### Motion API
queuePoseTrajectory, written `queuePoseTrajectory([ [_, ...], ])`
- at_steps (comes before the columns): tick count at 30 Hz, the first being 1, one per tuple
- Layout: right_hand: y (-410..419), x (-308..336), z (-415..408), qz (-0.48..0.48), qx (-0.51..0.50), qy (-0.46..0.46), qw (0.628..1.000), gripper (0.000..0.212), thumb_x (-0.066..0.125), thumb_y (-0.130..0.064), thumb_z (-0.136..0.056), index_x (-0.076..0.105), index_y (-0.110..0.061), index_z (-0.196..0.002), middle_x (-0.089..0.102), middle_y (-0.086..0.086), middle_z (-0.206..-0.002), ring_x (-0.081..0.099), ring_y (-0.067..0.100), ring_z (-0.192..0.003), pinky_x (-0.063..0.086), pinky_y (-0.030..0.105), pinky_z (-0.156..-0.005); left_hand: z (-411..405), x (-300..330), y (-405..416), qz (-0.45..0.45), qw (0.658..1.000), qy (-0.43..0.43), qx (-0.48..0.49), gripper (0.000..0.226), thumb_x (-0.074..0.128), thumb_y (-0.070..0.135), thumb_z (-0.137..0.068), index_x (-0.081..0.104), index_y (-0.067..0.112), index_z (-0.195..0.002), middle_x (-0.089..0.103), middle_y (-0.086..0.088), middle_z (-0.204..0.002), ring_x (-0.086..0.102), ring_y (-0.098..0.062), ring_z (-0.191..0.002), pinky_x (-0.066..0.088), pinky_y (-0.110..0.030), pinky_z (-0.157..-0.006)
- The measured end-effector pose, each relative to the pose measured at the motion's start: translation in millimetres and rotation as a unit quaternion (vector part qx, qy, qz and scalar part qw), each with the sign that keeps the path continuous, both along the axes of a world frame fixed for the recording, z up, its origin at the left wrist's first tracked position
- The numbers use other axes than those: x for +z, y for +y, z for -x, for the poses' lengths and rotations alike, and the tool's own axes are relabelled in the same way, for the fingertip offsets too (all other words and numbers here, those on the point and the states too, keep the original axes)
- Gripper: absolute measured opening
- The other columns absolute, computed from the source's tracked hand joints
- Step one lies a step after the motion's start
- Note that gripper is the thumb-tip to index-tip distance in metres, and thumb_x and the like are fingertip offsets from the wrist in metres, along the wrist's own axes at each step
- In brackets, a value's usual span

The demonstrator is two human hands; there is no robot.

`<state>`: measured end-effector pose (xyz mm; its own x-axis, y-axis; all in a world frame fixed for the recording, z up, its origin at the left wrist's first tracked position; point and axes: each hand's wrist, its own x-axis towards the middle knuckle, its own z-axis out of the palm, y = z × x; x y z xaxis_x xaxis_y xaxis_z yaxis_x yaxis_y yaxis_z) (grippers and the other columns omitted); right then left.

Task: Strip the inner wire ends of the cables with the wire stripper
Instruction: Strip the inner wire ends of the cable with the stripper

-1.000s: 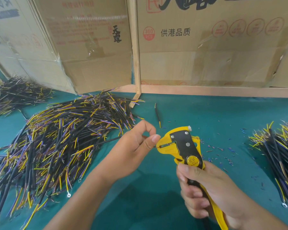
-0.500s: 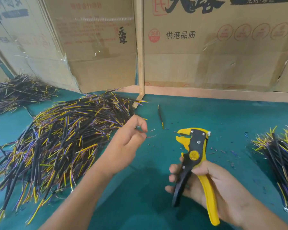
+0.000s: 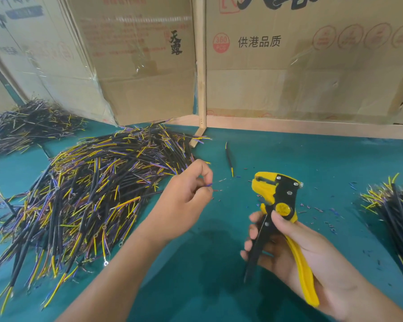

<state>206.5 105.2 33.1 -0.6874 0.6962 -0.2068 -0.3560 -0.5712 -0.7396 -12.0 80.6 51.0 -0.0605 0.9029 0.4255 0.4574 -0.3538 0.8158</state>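
Pulling my left hand (image 3: pixel 186 196) clear, pinching the wire (image 3: pixel 208 185) apart from the stripper (image 3: pixel 276 201); right hand (image 3: pixel 296 249) gripping loosened handles, next strip pending.

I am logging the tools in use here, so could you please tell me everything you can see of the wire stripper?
The wire stripper is yellow and black, seemingly plastic and metal, with silver rivets and a round yellow knob. Its toothed head points up and left, empty. The handles are spread, one black, one yellow. The right hand holds it above the green mat, thumb by the knob, fingers round the black handle.
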Motion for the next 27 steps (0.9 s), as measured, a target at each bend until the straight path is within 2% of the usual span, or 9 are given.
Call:
queuePoseTrajectory([
  [4, -5.5, 3.8, -3.6, 0.0, 0.044, 0.011, 0.999, 0.027, 0.078, -0.01, -0.068, 0.07, -0.001, -0.092, 0.058, 0.025, -0.084, 0.062, 0.04, -0.074, 0.055, 0.056, -0.073, -1.1, -0.2, 0.0, -0.006, 1.0, 0.006, 0.012, 0.012, 0.044, 0.005, -0.083, 0.04, 0.016, -0.081, 0.03, 0.007, -0.056, 0.021, -0.014, -0.052, 0.021, -0.027, -0.047],
  [8, -8.8, 5.9, -6.3, -0.05, 0.101, -0.025, 0.993, 0.028, 0.074, -0.009, -0.067, 0.07, -0.003, -0.094, 0.064, 0.039, -0.105, 0.065, 0.047, -0.085, 0.055, 0.051, -0.073, -3.3, -1.1, -1.2, -0.017, 0.998, 0.064, 0.003, 0.014, 0.045, 0.006, -0.082, 0.039, 0.018, -0.083, 0.033, 0.007, -0.051, 0.022, -0.017, -0.049, 0.022, -0.026, -0.046],
  [12, -7.3, 4.4, -8.4, -0.06, 0.121, -0.039, 0.99, 0.032, 0.073, -0.009, -0.068, 0.065, 0.001, -0.097, 0.06, 0.033, -0.089, 0.06, 0.041, -0.076, 0.052, 0.054, -0.075, -5.0, -0.5, -2.0, -0.011, 0.995, 0.1, -0.02, 0.022, 0.046, 0.004, -0.082, 0.038, 0.022, -0.092, 0.037, -0.004, -0.052, 0.024, -0.015, -0.045, 0.022, -0.018, -0.046],
  [16, -6.0, 3.8, -8.7, -0.059, 0.143, -0.035, 0.987, 0.029, 0.072, -0.009, -0.068, 0.067, -0.001, -0.095, 0.056, 0.027, -0.085, 0.057, 0.037, -0.073, 0.051, 0.053, -0.074, -5.3, -1.9, -2.5, -0.004, 0.993, 0.107, -0.038, 0.027, 0.046, 0.004, -0.083, 0.039, 0.026, -0.099, 0.036, 0.003, -0.05, 0.026, -0.012, -0.043, 0.022, -0.014, -0.046],
  [21, -5.3, 2.7, -9.5, -0.066, 0.164, -0.033, 0.984, 0.026, 0.07, -0.01, -0.073, 0.066, -0.002, -0.097, 0.057, 0.025, -0.084, 0.057, 0.036, -0.073, 0.051, 0.052, -0.075, -6.7, -1.3, -3.0, -0.003, 0.99, 0.126, -0.056, 0.029, 0.042, 0.016, -0.08, 0.038, 0.03, -0.105, 0.04, -0.008, -0.052, 0.03, -0.02, -0.045, 0.025, -0.019, -0.046],
  [27, -5.1, -0.2, -10.7, -0.079, 0.189, -0.034, 0.978, 0.025, 0.07, -0.011, -0.077, 0.065, -0.002, -0.099, 0.056, 0.024, -0.084, 0.056, 0.036, -0.073, 0.05, 0.052, -0.077, -7.0, -1.0, -3.8, 0.005, 0.988, 0.142, -0.061, 0.035, 0.041, 0.02, -0.077, 0.039, 0.028, -0.111, 0.042, -0.007, -0.054, 0.03, -0.022, -0.047, 0.025, -0.02, -0.047],
])
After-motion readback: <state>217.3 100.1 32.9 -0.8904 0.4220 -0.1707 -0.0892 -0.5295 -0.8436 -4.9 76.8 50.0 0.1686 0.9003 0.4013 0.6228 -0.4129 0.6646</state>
